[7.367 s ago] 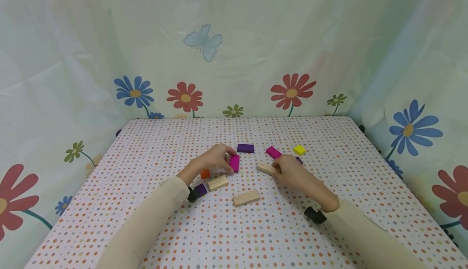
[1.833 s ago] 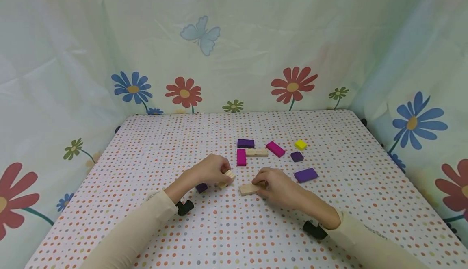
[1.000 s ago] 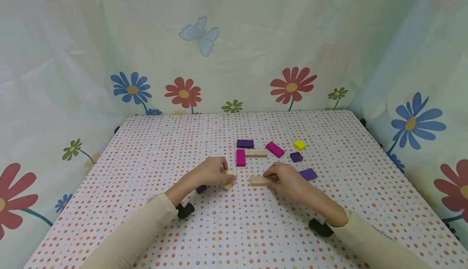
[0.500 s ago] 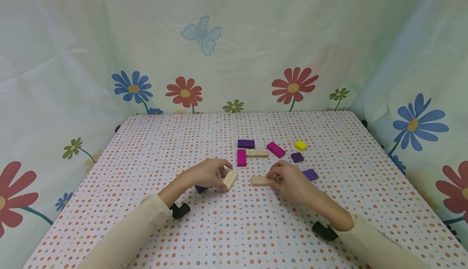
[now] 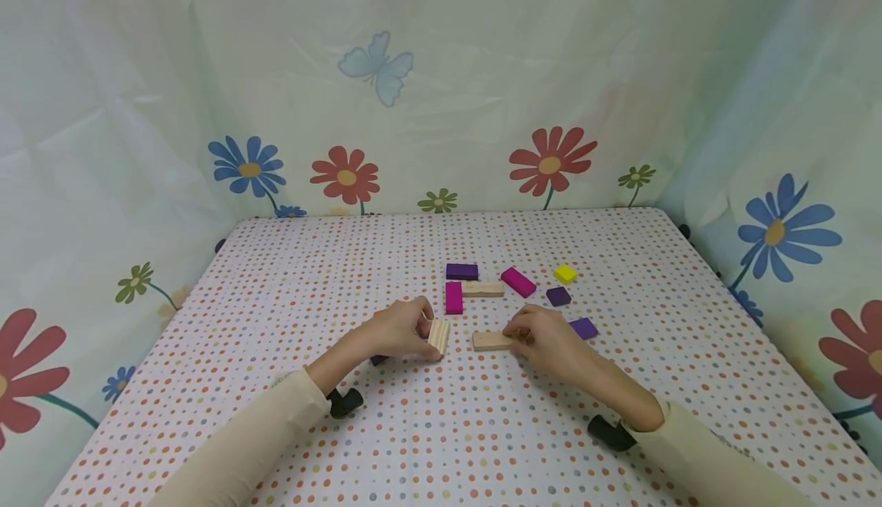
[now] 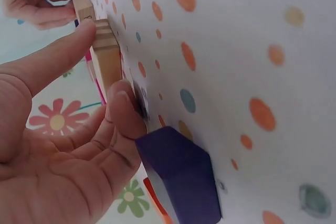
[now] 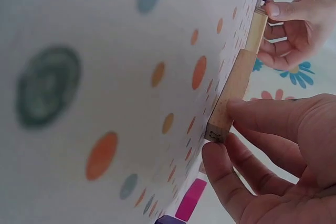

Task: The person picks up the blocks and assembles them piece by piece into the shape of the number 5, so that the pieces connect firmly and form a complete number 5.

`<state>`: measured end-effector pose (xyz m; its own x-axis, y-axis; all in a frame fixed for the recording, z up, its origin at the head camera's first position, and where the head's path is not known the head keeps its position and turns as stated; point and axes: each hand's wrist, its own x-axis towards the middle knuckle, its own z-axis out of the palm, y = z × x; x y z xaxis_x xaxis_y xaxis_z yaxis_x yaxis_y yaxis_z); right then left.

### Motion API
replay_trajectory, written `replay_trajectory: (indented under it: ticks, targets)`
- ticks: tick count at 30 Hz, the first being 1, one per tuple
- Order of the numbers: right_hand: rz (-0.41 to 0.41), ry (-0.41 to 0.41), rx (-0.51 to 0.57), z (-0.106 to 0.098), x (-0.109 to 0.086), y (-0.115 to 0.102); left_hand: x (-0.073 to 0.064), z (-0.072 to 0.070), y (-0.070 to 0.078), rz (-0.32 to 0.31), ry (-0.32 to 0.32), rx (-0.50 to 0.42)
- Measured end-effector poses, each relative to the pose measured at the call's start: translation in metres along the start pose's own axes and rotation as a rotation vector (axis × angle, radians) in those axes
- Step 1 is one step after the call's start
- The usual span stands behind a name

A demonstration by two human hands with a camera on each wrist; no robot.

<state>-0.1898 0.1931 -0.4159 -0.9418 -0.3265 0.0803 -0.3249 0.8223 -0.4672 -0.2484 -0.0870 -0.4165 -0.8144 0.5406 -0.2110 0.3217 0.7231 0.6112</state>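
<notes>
My left hand (image 5: 400,331) pinches a ridged wooden block (image 5: 439,337) at its ends between thumb and fingers. In the left wrist view this ridged wooden block (image 6: 107,61) stays low against the cloth. To the right, my right hand (image 5: 551,341) pinches the right end of a plain wooden block (image 5: 489,341) that lies crosswise. A dark mark shows on the end of the plain wooden block (image 7: 233,90) in the right wrist view. In the head view a small gap separates the two wooden blocks. Beneath my left wrist a dark purple block (image 6: 181,174) is partly covered.
Beyond my hands lie a purple block (image 5: 462,271), an upright-lying pink block (image 5: 454,298), another wooden block (image 5: 484,289) and a slanted pink block (image 5: 518,282). Farther right are a yellow block (image 5: 566,273), a small dark purple block (image 5: 558,296) and a half-hidden purple block (image 5: 584,328).
My left hand has left the pink block and turned the ridged block from slanted to nearly straight away from me. My right hand set one wooden block beside the pink one and shifted the plain block back and right.
</notes>
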Motion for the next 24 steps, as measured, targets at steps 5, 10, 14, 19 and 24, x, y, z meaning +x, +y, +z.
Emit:
replay_trajectory:
  ticks: [5, 10, 14, 19, 24]
  targets:
    - [0.004, -0.005, -0.008, 0.000, 0.003, 0.000, 0.000, 0.002, 0.003, -0.017, 0.002, 0.011]
    - [0.010, -0.013, -0.016, -0.001, 0.006, 0.000, 0.001, 0.003, 0.006, 0.003, -0.008, 0.063]
    - [0.021, -0.023, -0.011, -0.002, 0.007, -0.001, 0.003, 0.004, 0.008, -0.004, -0.024, 0.085]
    - [0.024, -0.020, -0.028, -0.002, 0.010, -0.001, 0.005, 0.005, 0.012, -0.010, -0.030, 0.083]
    - [0.035, -0.021, -0.037, -0.001, 0.013, -0.001, 0.008, 0.007, 0.014, -0.022, -0.034, 0.088]
